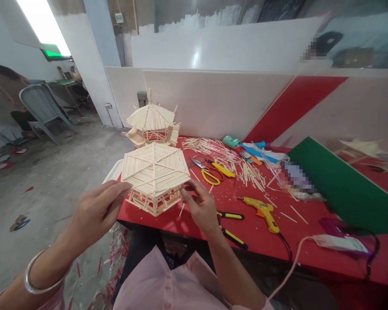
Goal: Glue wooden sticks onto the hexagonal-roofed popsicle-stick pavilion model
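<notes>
A small hexagonal model house (155,176) made of thin wooden sticks stands on the near left corner of the red table (261,241). My left hand (97,211) pinches the left edge of its roof. My right hand (200,206) grips the right side under the roof edge. A second stick model with a pointed roof (151,122) stands just behind it.
Loose sticks (220,153), yellow scissors (211,172), a yellow glue gun (261,211) with a cable, yellow-black pliers (233,228) and a green board (342,185) lie on the table. White panels stand behind. A grey chair (42,107) and a person sit far left.
</notes>
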A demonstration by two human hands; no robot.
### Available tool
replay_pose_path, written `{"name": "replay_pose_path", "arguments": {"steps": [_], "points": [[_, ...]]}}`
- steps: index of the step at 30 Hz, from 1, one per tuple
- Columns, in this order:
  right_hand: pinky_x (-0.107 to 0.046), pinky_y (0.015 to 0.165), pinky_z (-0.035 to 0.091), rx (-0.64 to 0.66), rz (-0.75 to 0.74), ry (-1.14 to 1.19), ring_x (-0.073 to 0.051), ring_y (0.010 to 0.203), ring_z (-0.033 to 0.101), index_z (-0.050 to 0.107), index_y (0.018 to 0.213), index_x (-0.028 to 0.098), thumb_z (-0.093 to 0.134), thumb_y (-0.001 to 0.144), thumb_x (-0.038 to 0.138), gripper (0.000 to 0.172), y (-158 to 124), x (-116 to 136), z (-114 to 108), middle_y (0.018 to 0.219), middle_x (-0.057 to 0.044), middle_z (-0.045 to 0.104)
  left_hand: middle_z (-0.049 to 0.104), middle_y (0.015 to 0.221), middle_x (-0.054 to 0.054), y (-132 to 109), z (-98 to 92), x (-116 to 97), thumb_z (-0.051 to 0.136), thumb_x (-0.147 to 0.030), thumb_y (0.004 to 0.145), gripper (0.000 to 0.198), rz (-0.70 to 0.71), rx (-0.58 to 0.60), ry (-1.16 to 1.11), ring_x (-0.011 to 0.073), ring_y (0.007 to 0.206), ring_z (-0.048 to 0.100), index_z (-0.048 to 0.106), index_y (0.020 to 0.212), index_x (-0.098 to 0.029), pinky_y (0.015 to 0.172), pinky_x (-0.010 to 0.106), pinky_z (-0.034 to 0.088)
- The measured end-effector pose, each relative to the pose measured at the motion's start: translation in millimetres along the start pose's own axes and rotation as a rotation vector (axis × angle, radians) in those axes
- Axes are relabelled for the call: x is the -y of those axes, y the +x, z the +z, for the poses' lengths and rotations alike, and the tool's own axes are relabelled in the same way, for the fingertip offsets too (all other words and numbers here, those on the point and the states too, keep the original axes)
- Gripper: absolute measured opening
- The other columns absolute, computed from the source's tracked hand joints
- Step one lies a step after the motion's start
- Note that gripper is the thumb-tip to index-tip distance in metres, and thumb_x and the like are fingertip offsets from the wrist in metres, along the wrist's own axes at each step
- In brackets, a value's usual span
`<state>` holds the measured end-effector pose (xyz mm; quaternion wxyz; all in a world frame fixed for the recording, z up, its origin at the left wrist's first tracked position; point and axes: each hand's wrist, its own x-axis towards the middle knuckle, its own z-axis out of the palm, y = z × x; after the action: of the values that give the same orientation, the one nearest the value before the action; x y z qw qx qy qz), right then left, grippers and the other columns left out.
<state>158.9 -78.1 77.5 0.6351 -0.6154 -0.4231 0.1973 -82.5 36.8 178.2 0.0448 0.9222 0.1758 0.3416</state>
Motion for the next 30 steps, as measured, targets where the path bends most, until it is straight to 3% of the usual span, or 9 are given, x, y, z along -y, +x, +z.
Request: {"name": "replay_pose_path", "arguments": {"steps": [7, 12, 24, 30], "points": [[-0.027, 0.065, 0.058, 0.024, -0.007, 0.034, -0.018, 0.093, 0.063, 0.066, 0.115, 0.025, 0.061, 0.089, 0.043, 0.032, -1.3, 0.8, -0.9, 0.11, -0.008, 0.063, 0.069, 0.103, 0.006, -2.7, 8.0, -10.9, 0.047, -0.012, 0.092, 0.025, 0.023, 0.097, 0.018, 0.014, 0.084, 0.068, 0.063, 0.109, -0.021, 0.069, 0.021, 0.05], [-0.028, 0.067, 0.059, 0.022, -0.005, 0.05, -0.018, 0.092, 0.064, 0.067, 0.113, 0.025, 0.061, 0.089, 0.043, 0.03, -1.7, -1.2, -2.1, 0.108, -0.008, 0.065, 0.068, 0.097, 0.005, 1.8, 11.7, -26.3, 0.044, -0.013, 0.092, 0.029, -0.016, 0.211, 0.049, 0.0139, 0.075, 0.065, 0.064, 0.11, -0.023, 0.062, 0.024, 0.048], [-0.027, 0.069, 0.057, 0.087, 0.017, 0.08, -0.018, 0.091, 0.067, 0.066, 0.119, 0.023, 0.06, 0.089, 0.043, 0.036, -0.2, 2.5, -13.3, 0.109, -0.008, 0.071, 0.066, 0.069, -0.001, 11.7, 22.1, -49.6, 0.043, -0.029, 0.097, 0.021, -0.136, 0.214, 0.23, 0.0139, 0.055, 0.06, 0.06, 0.088, -0.022, 0.05, 0.025, 0.037], [-0.026, 0.069, 0.057, 0.102, -0.006, 0.03, -0.018, 0.093, 0.068, 0.066, 0.12, 0.025, 0.059, 0.09, 0.042, 0.036, 0.7, 5.6, -20.4, 0.112, -0.008, 0.071, 0.066, 0.069, -0.002, 10.9, 25.2, -51.9, 0.044, -0.03, 0.096, 0.019, -0.172, 0.209, 0.207, 0.0117, 0.052, 0.057, 0.06, 0.088, -0.023, 0.051, 0.023, 0.037]]}}
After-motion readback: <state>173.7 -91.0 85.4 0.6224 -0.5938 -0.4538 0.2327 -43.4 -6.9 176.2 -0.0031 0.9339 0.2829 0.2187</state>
